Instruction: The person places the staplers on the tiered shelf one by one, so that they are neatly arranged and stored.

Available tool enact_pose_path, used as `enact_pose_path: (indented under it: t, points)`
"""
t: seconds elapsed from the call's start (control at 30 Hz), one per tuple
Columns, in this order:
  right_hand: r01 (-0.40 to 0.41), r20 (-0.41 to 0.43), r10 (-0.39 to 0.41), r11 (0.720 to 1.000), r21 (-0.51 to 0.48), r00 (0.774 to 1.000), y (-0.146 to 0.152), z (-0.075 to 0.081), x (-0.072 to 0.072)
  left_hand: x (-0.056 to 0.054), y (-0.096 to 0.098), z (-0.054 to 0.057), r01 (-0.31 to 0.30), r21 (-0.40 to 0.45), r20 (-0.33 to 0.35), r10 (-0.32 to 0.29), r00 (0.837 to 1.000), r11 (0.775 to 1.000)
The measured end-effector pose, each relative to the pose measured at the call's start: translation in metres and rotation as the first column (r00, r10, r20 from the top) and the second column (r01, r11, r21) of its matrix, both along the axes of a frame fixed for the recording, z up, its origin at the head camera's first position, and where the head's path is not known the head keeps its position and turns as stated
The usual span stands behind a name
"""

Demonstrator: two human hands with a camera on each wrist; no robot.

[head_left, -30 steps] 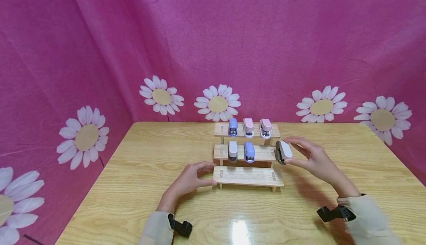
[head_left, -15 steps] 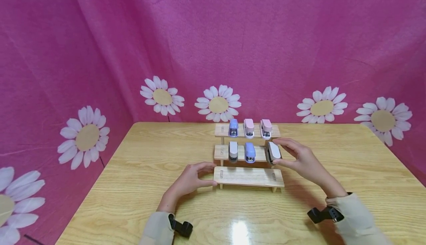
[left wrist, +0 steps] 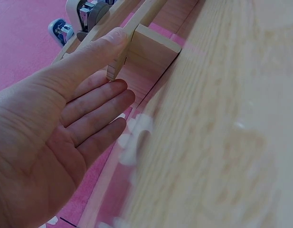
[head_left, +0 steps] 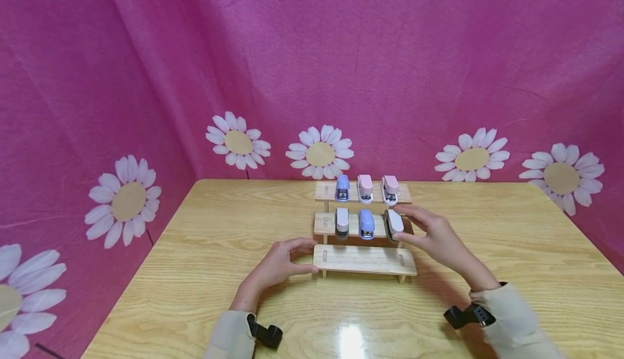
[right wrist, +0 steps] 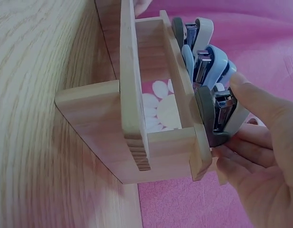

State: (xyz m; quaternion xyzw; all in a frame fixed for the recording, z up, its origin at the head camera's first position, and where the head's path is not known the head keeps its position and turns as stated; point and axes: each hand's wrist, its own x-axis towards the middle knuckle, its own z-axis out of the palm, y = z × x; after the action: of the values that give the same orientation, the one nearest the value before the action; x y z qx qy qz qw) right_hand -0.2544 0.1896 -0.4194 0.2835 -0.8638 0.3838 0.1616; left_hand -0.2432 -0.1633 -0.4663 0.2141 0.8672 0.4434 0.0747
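My right hand (head_left: 434, 240) holds a small white-and-grey stapler (head_left: 395, 223) between thumb and fingers at the right end of the stand's middle step. In the right wrist view the stapler's grey base (right wrist: 209, 116) is right at the step's surface. To its left on that step are a blue stapler (head_left: 366, 224) and another white-and-grey stapler (head_left: 342, 222). My left hand (head_left: 280, 264) grips the left end of the three-step wooden stand (head_left: 363, 260) at the bottom step. Its thumb lies at the front corner, with the other fingers towards the back.
On the top step stand a blue stapler (head_left: 343, 188) and two pink staplers (head_left: 364, 188), the second at the right. The bottom step carries nothing. Under the stand is a wood-grain table (head_left: 205, 272), with a pink flowered cloth (head_left: 390, 66) behind and to the left.
My right hand has brought the white-and-grey stapler leftwards from beside the stand onto the middle step, next to the blue one. My left hand has stayed at the stand's left end.
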Motion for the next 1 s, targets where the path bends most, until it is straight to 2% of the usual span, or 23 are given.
enact_pose_path:
  t: [0.13, 0.27, 0.57, 0.7, 0.83, 1.0]
  points:
    - [0.066, -0.057, -0.061, 0.994, 0.087, 0.997, -0.001, 0.001, 0.002, 0.000, 0.000, 0.000, 0.001, -0.003, 0.002, -0.001, 1.000, 1.000]
    - [0.090, -0.081, -0.080, 0.988, 0.128, 0.993, -0.002, 0.002, 0.004, 0.000, 0.000, 0.001, 0.000, -0.002, 0.003, 0.000, 1.000, 1.000]
    - [0.090, -0.117, -0.076, 0.988, 0.124, 0.990, -0.003, 0.002, 0.003, 0.000, 0.000, 0.001, 0.003, 0.003, 0.012, -0.003, 1.000, 1.000]
    - [0.088, -0.057, -0.081, 0.988, 0.125, 0.995, 0.002, 0.003, 0.006, 0.000, 0.002, 0.001, 0.010, 0.007, 0.013, -0.010, 1.000, 1.000]
    - [0.131, 0.004, -0.132, 0.986, 0.104, 0.991, 0.012, 0.008, 0.008, 0.000, 0.003, 0.004, 0.017, -0.017, -0.011, -0.017, 1.000, 1.000]
    - [0.176, -0.043, -0.174, 0.984, 0.038, 0.984, 0.024, 0.015, 0.006, 0.002, 0.001, 0.011, 0.021, -0.070, -0.045, -0.025, 0.999, 0.997]
